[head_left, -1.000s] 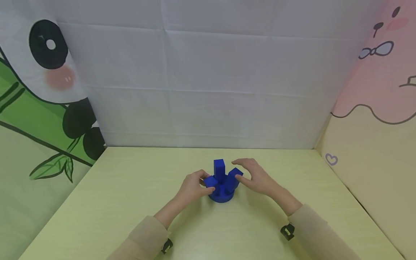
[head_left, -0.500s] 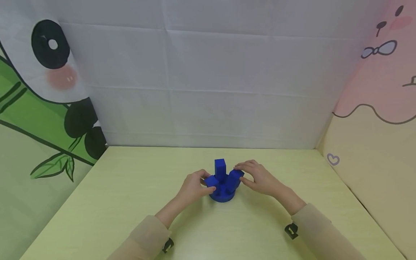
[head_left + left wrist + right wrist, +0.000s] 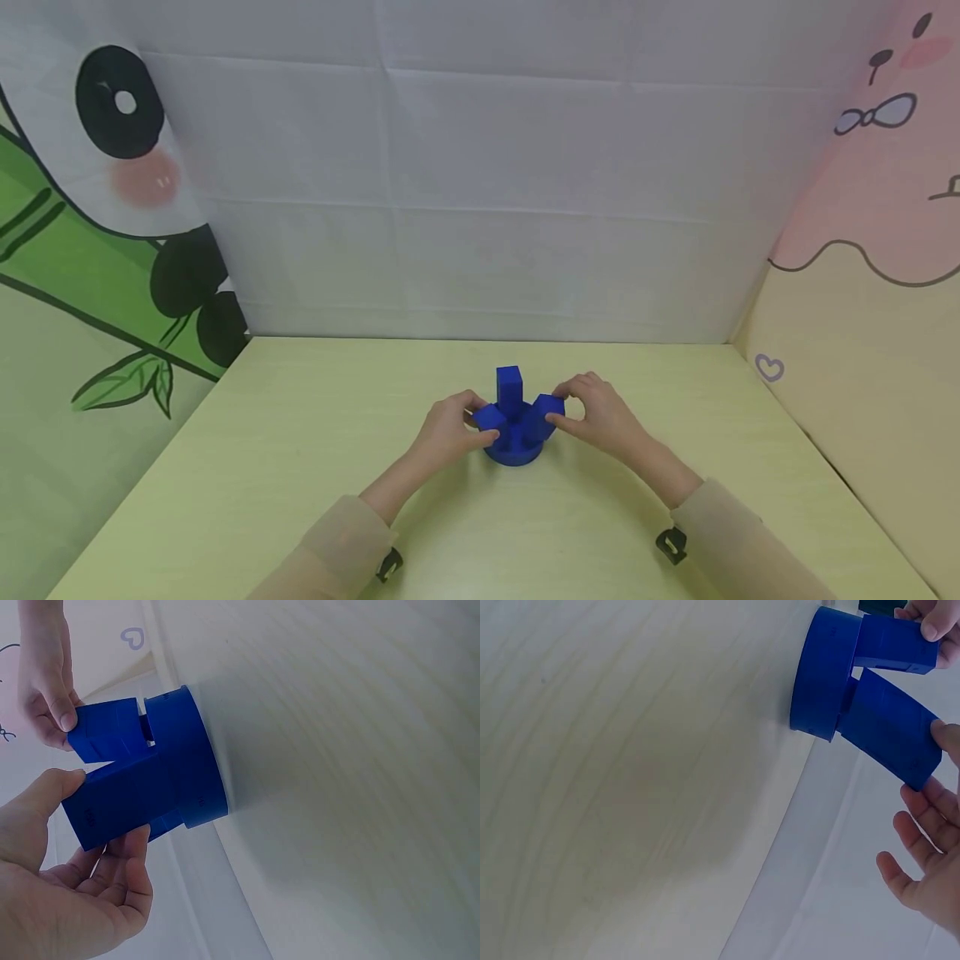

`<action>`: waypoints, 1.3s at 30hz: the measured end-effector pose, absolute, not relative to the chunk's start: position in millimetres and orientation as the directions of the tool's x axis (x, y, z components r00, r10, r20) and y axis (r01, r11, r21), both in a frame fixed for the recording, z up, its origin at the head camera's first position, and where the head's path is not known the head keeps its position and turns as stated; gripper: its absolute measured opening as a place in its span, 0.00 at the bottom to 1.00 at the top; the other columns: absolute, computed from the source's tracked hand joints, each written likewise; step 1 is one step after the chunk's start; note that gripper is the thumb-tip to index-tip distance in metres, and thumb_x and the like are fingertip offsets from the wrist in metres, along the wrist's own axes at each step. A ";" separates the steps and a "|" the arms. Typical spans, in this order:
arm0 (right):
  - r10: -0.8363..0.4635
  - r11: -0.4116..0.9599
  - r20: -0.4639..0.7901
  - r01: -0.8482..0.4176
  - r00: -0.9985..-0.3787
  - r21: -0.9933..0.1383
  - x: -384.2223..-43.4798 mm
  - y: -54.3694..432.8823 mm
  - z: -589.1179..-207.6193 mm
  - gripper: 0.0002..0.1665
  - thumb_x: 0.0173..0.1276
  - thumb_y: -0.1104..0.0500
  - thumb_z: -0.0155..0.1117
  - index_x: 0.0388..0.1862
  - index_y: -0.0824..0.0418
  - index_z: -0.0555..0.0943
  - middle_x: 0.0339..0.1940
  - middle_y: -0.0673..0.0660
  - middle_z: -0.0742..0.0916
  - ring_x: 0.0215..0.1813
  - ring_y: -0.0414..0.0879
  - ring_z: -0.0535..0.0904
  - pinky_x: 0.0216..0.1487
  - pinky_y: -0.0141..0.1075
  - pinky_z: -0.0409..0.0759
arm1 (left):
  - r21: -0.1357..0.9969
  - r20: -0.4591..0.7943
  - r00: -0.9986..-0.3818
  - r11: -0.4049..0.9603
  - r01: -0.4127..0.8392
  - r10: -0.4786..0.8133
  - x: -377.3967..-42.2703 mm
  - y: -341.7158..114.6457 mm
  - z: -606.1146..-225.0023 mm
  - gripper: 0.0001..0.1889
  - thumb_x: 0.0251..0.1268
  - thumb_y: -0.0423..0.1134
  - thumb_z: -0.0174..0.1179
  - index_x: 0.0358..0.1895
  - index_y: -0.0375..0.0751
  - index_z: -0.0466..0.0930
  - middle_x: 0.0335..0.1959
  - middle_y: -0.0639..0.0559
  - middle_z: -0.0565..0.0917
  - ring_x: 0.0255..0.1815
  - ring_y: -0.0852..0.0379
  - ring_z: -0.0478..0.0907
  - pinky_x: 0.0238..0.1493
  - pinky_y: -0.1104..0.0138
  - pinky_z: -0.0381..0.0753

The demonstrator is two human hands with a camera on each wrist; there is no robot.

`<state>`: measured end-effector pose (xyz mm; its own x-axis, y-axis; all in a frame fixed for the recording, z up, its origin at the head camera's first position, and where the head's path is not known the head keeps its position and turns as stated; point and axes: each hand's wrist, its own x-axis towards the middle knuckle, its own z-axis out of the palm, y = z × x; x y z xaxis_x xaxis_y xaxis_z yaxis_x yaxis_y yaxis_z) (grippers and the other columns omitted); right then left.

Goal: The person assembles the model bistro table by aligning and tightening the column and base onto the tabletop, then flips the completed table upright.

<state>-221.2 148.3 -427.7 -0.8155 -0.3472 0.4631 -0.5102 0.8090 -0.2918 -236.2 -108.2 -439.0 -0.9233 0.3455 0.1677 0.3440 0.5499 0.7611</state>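
Note:
A round blue base (image 3: 514,456) sits on the table, with three blue blocks standing up from it. My left hand (image 3: 441,432) pinches the left block (image 3: 490,417) between thumb and fingers. On the other side my right hand (image 3: 606,423) holds the outer end of the right block (image 3: 542,425) with thumb and fingertips. That block leans outward, and a narrow neck joins it to the base in the right wrist view. The rear block (image 3: 510,388) stands upright, touched by neither hand. In the left wrist view the left block (image 3: 120,799) hides part of the rear one.
The pale wooden table (image 3: 300,433) spreads out around the blue piece. A white cloth wall (image 3: 480,208) rises at its back edge. Printed cartoon panels stand at left (image 3: 112,275) and right (image 3: 862,333).
My right hand has brought its fingers together onto the right block, whose top has tipped outward to the right. My left hand keeps its hold in nearly the same place.

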 end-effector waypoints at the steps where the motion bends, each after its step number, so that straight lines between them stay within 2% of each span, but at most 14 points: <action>1: -0.328 0.816 0.463 -0.494 -0.824 -0.301 -220.0 147.7 -428.3 0.19 0.55 0.48 0.72 0.40 0.58 0.82 0.36 0.49 0.84 0.43 0.44 0.75 0.49 0.44 0.75 | 0.761 0.169 -0.922 0.549 0.346 0.347 -236.3 -108.1 -439.0 0.18 0.49 0.41 0.72 0.42 0.39 0.78 0.35 0.52 0.82 0.37 0.55 0.79 0.32 0.70 0.78; 6: -0.234 0.823 0.444 -0.420 -0.865 -0.383 -215.1 143.0 -431.2 0.21 0.50 0.46 0.76 0.34 0.58 0.82 0.30 0.50 0.83 0.37 0.42 0.72 0.40 0.37 0.75 | 0.766 0.168 -0.921 0.541 0.347 0.353 -236.1 -108.1 -438.8 0.18 0.49 0.41 0.72 0.42 0.39 0.78 0.35 0.51 0.82 0.37 0.55 0.79 0.32 0.69 0.78; 11: -0.174 0.822 0.424 -0.368 -0.889 -0.434 -211.5 137.6 -432.2 0.21 0.48 0.45 0.76 0.31 0.58 0.80 0.27 0.50 0.81 0.35 0.42 0.70 0.35 0.34 0.73 | 0.768 0.164 -0.921 0.540 0.344 0.354 -235.9 -107.3 -439.7 0.18 0.50 0.41 0.71 0.42 0.39 0.78 0.35 0.52 0.82 0.38 0.54 0.79 0.33 0.69 0.79; 15: -0.174 0.826 0.424 -0.366 -0.889 -0.428 -209.0 136.8 -431.8 0.26 0.48 0.43 0.76 0.36 0.60 0.79 0.31 0.52 0.81 0.36 0.43 0.72 0.37 0.36 0.75 | 0.765 0.171 -0.920 0.541 0.350 0.354 -236.3 -106.7 -440.3 0.18 0.50 0.41 0.72 0.42 0.39 0.78 0.35 0.52 0.82 0.37 0.54 0.79 0.33 0.69 0.79; 17: -0.200 0.820 0.424 -0.387 -0.883 -0.420 -208.5 138.2 -430.8 0.30 0.50 0.42 0.75 0.42 0.61 0.79 0.36 0.53 0.82 0.40 0.45 0.75 0.40 0.38 0.77 | 0.765 0.173 -0.920 0.540 0.350 0.352 -236.7 -106.5 -440.3 0.18 0.49 0.41 0.72 0.42 0.39 0.78 0.35 0.52 0.82 0.37 0.55 0.79 0.32 0.69 0.78; 20: -0.293 0.782 0.424 -0.470 -0.857 -0.410 -209.5 143.9 -428.0 0.33 0.54 0.43 0.72 0.54 0.60 0.76 0.48 0.54 0.82 0.51 0.49 0.76 0.51 0.45 0.77 | 0.765 0.173 -0.921 0.541 0.348 0.348 -237.4 -106.2 -440.1 0.18 0.49 0.41 0.72 0.42 0.39 0.78 0.35 0.52 0.82 0.37 0.55 0.80 0.32 0.69 0.78; 23: -0.446 0.706 0.420 -0.599 -0.790 -0.377 -213.6 152.4 -424.8 0.31 0.60 0.50 0.68 0.60 0.59 0.74 0.58 0.53 0.79 0.61 0.50 0.72 0.60 0.49 0.71 | 0.762 0.176 -0.921 0.544 0.351 0.349 -237.5 -106.6 -440.0 0.19 0.49 0.41 0.72 0.42 0.39 0.78 0.35 0.52 0.82 0.36 0.55 0.79 0.32 0.69 0.78; 25: -0.542 0.651 0.409 -0.675 -0.734 -0.348 -216.4 157.0 -422.4 0.28 0.63 0.55 0.65 0.61 0.59 0.73 0.62 0.53 0.78 0.64 0.50 0.69 0.63 0.50 0.69 | 0.760 0.176 -0.921 0.547 0.352 0.348 -237.4 -106.8 -440.1 0.19 0.49 0.42 0.72 0.42 0.38 0.78 0.35 0.51 0.82 0.36 0.56 0.79 0.32 0.69 0.78; 27: -0.610 0.615 0.392 -0.723 -0.689 -0.314 -218.2 160.1 -420.4 0.26 0.64 0.58 0.63 0.61 0.59 0.74 0.62 0.54 0.78 0.64 0.50 0.70 0.62 0.50 0.69 | 0.759 0.175 -0.921 0.548 0.351 0.348 -237.2 -106.8 -440.5 0.19 0.49 0.42 0.72 0.42 0.39 0.78 0.35 0.51 0.82 0.36 0.56 0.79 0.32 0.69 0.78; 30: -0.654 0.604 0.360 -0.746 -0.666 -0.282 -219.2 161.8 -418.0 0.23 0.65 0.60 0.61 0.60 0.60 0.75 0.61 0.54 0.79 0.63 0.50 0.71 0.61 0.50 0.70 | 0.758 0.172 -0.922 0.551 0.349 0.348 -236.9 -106.4 -440.7 0.18 0.49 0.42 0.72 0.42 0.39 0.78 0.35 0.52 0.82 0.36 0.56 0.79 0.33 0.69 0.78; 39: -0.634 0.634 0.370 -0.730 -0.679 -0.254 -221.9 159.4 -423.6 0.18 0.65 0.55 0.63 0.54 0.56 0.79 0.54 0.50 0.83 0.57 0.47 0.74 0.57 0.47 0.74 | 0.765 0.165 -0.923 0.545 0.342 0.348 -236.3 -105.3 -439.0 0.18 0.50 0.42 0.71 0.43 0.39 0.78 0.35 0.52 0.82 0.36 0.56 0.79 0.33 0.69 0.78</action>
<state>-221.9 159.4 -423.6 -0.6791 -0.6337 0.3704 -0.7303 0.6341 -0.2541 -236.3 -105.3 -439.0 -0.9228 0.3483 0.1648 0.3424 0.5449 0.7655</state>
